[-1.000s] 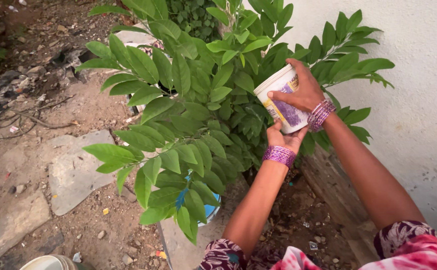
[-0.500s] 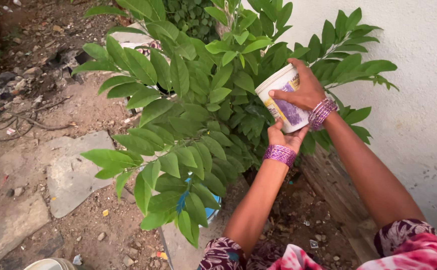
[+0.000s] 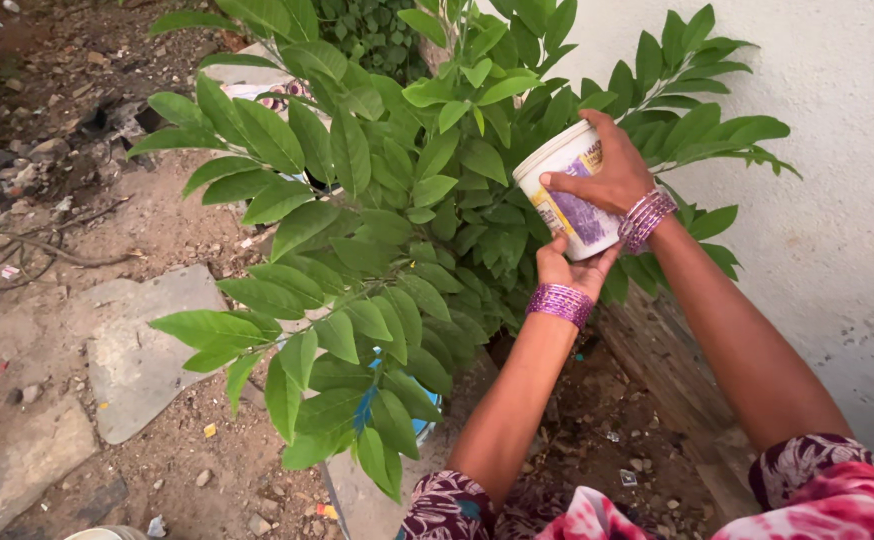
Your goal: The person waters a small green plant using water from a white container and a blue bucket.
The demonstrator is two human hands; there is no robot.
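Note:
Both my hands hold a white plastic tub (image 3: pixel 569 195) with a purple and yellow label, tilted with its mouth toward the upper left into a leafy green plant (image 3: pixel 387 220). My right hand (image 3: pixel 607 170) grips the tub from above and the side. Under the tub's base my left hand (image 3: pixel 569 268) props it up. Purple bangles circle both wrists. What is inside the tub is hidden from me.
A white wall (image 3: pixel 837 180) stands close on the right. Bare soil (image 3: pixel 607 430) lies below the plant, flat stones (image 3: pixel 142 350) and rubble to the left. A blue object (image 3: pixel 422 420) shows under the leaves. A pale container's rim (image 3: pixel 97 533) peeks in at the bottom left.
The tub and both hands have shifted slightly up in view, and the ground has slid leftward and down; the grip is unchanged.

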